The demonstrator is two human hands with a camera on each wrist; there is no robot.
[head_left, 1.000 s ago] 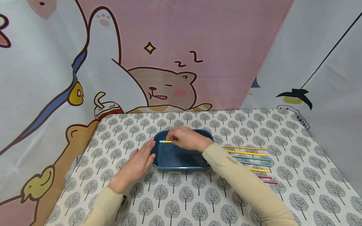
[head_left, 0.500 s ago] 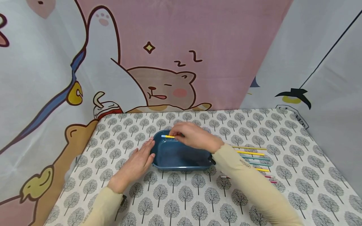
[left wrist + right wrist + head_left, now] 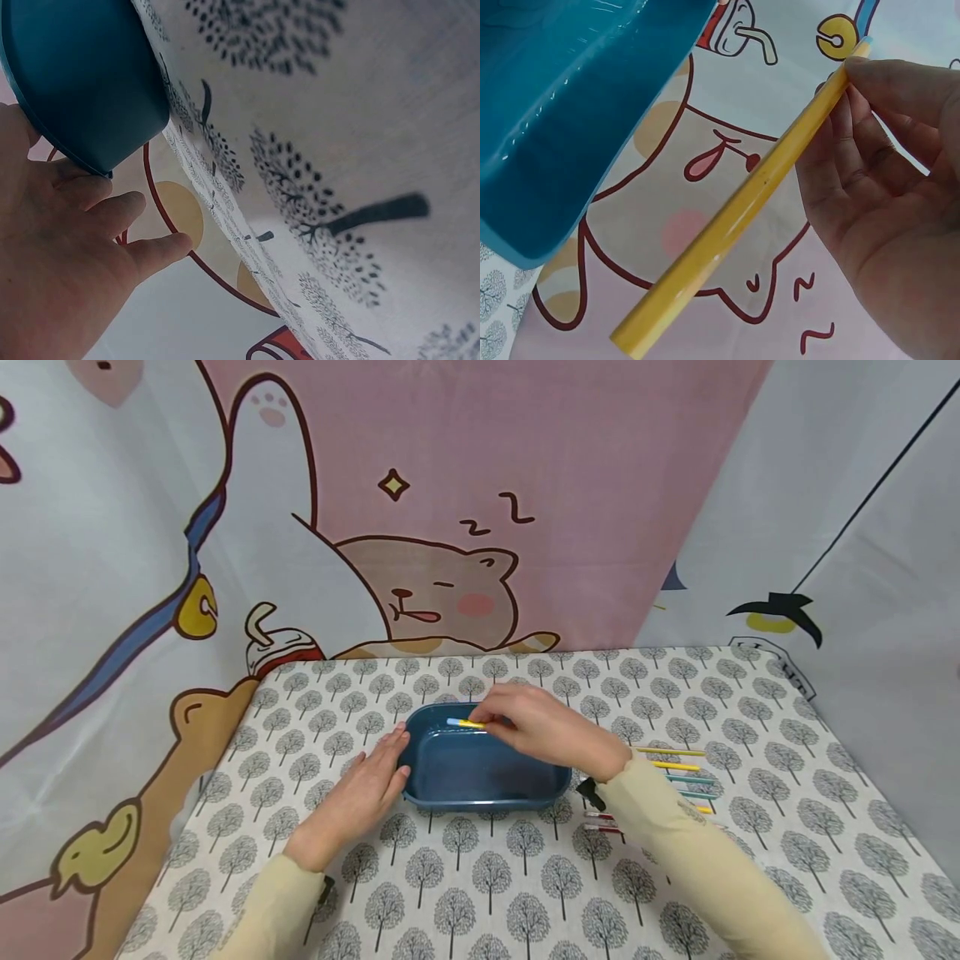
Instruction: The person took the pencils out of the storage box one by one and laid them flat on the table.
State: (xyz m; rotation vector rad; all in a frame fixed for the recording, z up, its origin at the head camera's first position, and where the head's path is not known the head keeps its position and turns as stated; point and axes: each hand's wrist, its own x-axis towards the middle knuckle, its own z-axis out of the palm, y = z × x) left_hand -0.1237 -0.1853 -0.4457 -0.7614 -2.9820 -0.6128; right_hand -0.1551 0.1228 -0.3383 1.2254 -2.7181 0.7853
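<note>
In the head view a dark blue rectangular tray [image 3: 480, 772] lies on the patterned cloth. My left hand [image 3: 356, 797] rests against its left side, fingers fairly straight; the left wrist view has these fingers [image 3: 116, 212] at the rim of the tray [image 3: 97, 82]. Over the tray's back right part, my right hand [image 3: 543, 727] pinches a slim yellow stick [image 3: 471, 724] with a pale blue end. Seen from the right wrist, thumb and fingers hold the stick [image 3: 735, 210] close to that end, and its long yellow part slants free beside the tray [image 3: 562, 142]. Its exact kind is unclear.
Several thin sticks lie in a row right of the tray, partly hidden by the right sleeve [image 3: 697, 843]: yellow ones [image 3: 678, 767], teal ones [image 3: 693, 780] and red ones [image 3: 600, 828]. A cartoon-printed cloth [image 3: 600, 485] hangs behind the table.
My right hand has moved up and then to the right, carrying the yellow stick with it. The left hand stays at the tray's left side.
</note>
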